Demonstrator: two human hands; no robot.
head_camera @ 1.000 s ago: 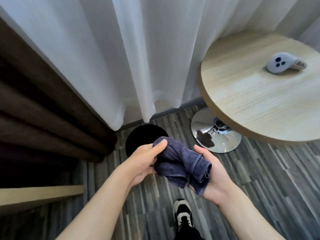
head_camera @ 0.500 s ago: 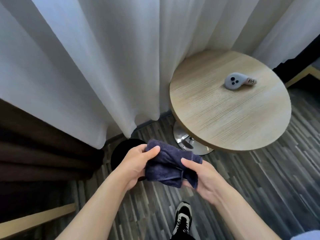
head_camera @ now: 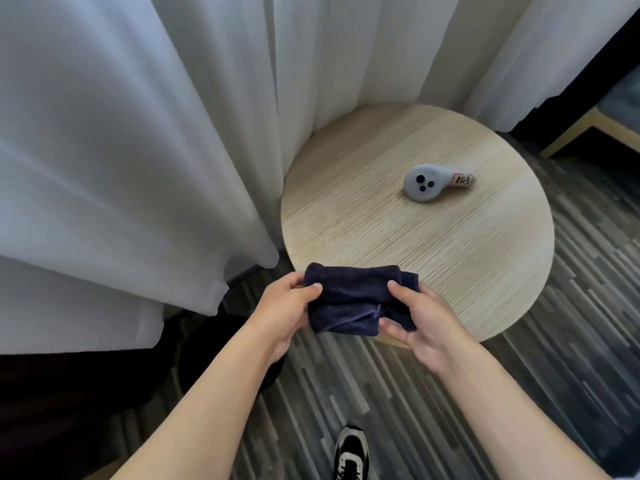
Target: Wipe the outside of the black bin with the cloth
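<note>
White curtains fill nine to twelve o'clock, with the round wooden table at two o'clock carrying a small grey controller. The black bin, probably, is the dark shape at seven o'clock behind the left forearm. At centre, the left hand and right hand each grip an end of the folded dark cloth.

We seem to be in a hotel room or bedroom corner: sheer white curtains hang to the floor from ten to one o'clock, a small round wooden table stands at one o'clock, striped wood-look flooring runs beneath, and a wooden furniture edge shows at two o'clock.
</note>
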